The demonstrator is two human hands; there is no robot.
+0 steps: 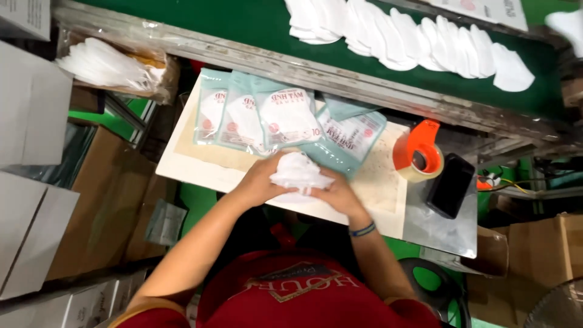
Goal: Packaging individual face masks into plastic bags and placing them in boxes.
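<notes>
At the centre of the frame, the left hand [258, 182] and right hand [340, 194] pinch a small stack of white masks [299, 173] from both sides above the bench [200, 173], squaring them up, just below the teal packets [273, 118] fanned within reach.

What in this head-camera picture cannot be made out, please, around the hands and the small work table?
- White masks, head view: both the left hand and the right hand cover part of the stack, so the count is unclear.
- Teal packets: they overlap, hiding lower ones.
- Tape dispenser: its far side is hidden by its own roll.
- Row of white masks on the green belt: cut off by the top edge.
- Dark phone: screen blank, details too small.
</notes>
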